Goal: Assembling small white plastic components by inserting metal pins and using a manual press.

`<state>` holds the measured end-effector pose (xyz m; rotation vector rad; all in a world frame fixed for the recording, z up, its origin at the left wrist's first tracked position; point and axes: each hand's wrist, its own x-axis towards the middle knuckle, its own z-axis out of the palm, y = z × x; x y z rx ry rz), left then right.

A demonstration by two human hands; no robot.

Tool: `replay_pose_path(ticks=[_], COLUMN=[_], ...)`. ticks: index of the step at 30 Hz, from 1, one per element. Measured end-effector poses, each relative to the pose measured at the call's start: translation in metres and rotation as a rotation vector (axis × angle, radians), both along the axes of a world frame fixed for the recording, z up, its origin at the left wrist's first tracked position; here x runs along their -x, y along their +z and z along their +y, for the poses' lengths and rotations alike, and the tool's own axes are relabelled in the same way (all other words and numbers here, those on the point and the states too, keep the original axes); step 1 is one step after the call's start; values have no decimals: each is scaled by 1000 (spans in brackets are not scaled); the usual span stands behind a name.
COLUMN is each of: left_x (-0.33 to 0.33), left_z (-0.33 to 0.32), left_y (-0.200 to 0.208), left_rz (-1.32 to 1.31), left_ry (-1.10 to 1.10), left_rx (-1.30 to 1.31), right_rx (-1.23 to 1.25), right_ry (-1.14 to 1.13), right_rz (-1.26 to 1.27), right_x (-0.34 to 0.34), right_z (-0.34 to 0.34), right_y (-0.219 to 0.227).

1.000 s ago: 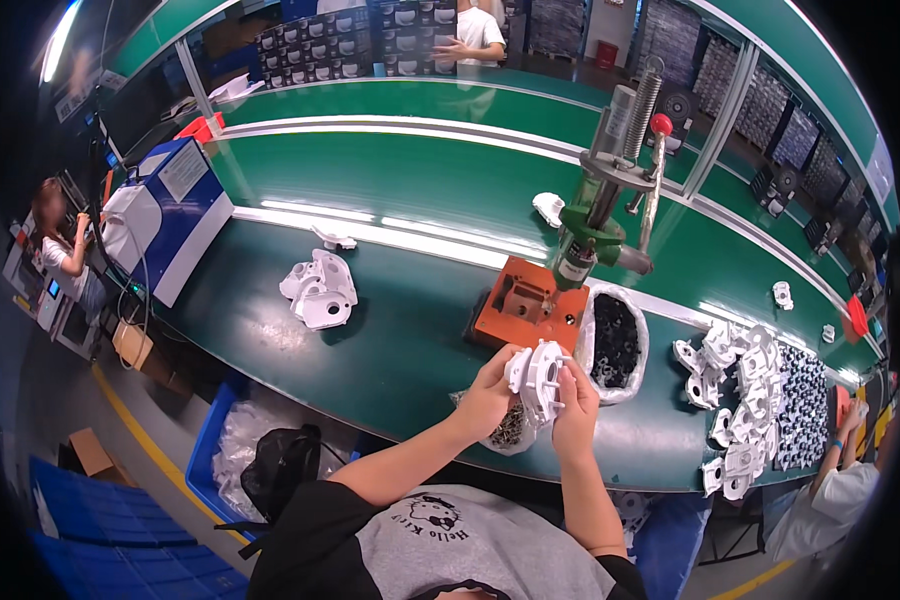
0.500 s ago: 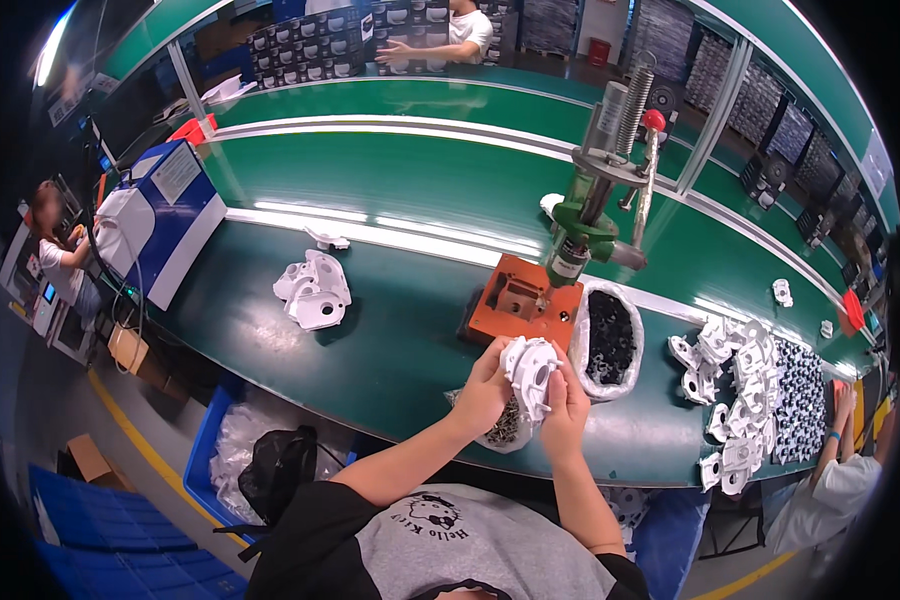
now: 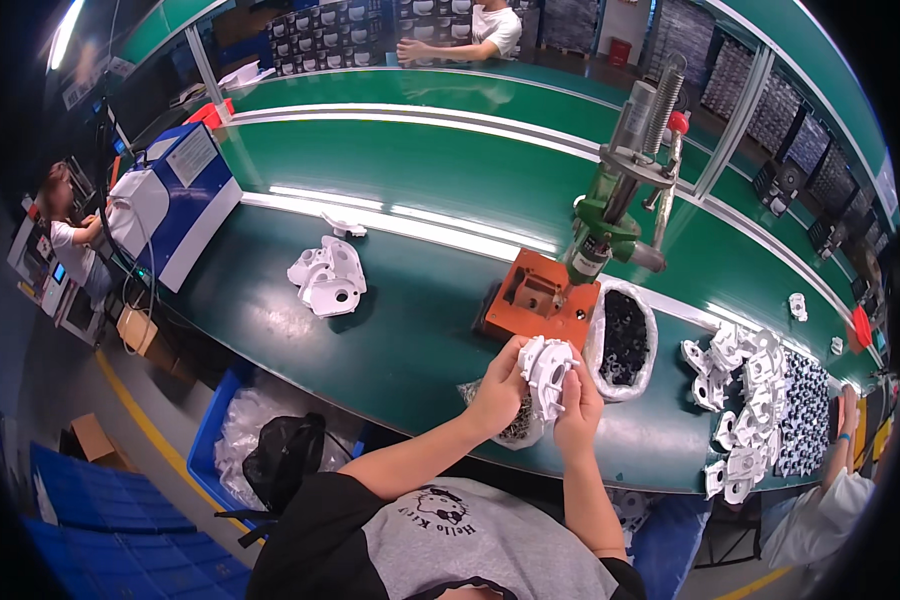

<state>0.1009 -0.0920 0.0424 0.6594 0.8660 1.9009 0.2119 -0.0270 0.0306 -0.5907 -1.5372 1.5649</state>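
Note:
Between my two hands I hold a white moulded plastic housing [image 3: 548,378] with a round hole, just in front of the press. My left hand [image 3: 500,390] is closed on its left side. On its right side, my right hand [image 3: 578,408] grips it with the thumb against the face. Right behind the housing stands a hand press [image 3: 610,200] on an orange fixture block [image 3: 542,300]. A bag of small metal parts [image 3: 518,430], probably screws, lies partly hidden beneath my left hand. To the right is a white-lined container of small black parts [image 3: 624,340].
More white housings [image 3: 330,278] lie on the left of the green bench [image 3: 410,330]. Many others are piled at the right [image 3: 750,400], beside rows of small dark parts [image 3: 805,410]. A blue-white machine [image 3: 175,200] stands far left. A blue bin [image 3: 210,430] sits below; co-workers are nearby.
The view has shifted slightly, so the bench things appear further right. Both hands still hold the housing, which is turned a little.

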Motion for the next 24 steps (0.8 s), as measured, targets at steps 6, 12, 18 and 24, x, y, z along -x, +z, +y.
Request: replay_pose_path(ticks=[6,12,18,24], left_x=[5,9,2,-11], left_z=[-2,-3,-5,-6], left_y=[-4,1,14,5], left_rz=[99,125,-168,49], left_ry=[11,-24,-108,3], left_rx=[19,-18,-18,-24], right_rx=[157,179,87,-305], right_ry=[88,65,-61,-225], right_rz=[63,95,156,-111], right_x=[1,3,3,2], right_z=[1,0,7,9], right_y=[4,-9,-1,-3])
